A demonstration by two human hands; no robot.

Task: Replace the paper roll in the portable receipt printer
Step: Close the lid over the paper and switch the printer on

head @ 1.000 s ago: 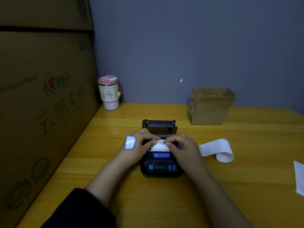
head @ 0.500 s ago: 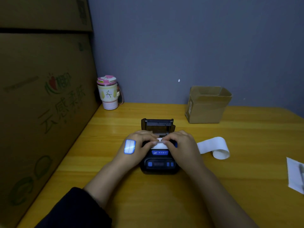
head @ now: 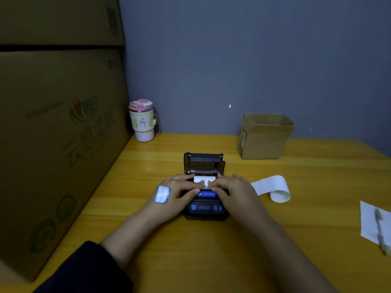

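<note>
Dark sleeve (head: 84, 269) on left forearm, nearest the camera. Yellow wooden tabletop (head: 190, 261) carries everything. Left hand (head: 175, 193) bears a blue-bordered white sticker (head: 162, 194) on its back; any writing on it unreadable. Right hand (head: 232, 190) opposite. Both sets of fingers curled down over the receipt printer (head: 204, 206), thumbs and forefingers pinching the white paper roll (head: 204, 180) that sits in the open compartment. Printer is black, blue buttons and a blue logo strip on its front face; strip text too small to read. Lid (head: 203, 162) stands upright behind the roll. Right of printer, apart from it: loose curled paper strip (head: 273, 188). At right edge: white sheet (head: 372, 223) with what looks like a pen (head: 380, 231) on it. Farther back: open brown carton (head: 264, 136), side label illegible; pink-lidded tumbler (head: 142, 121) by the wall. Left: large cardboard box (head: 59, 134), green Chinese print, probably "云感柔肤"
</note>
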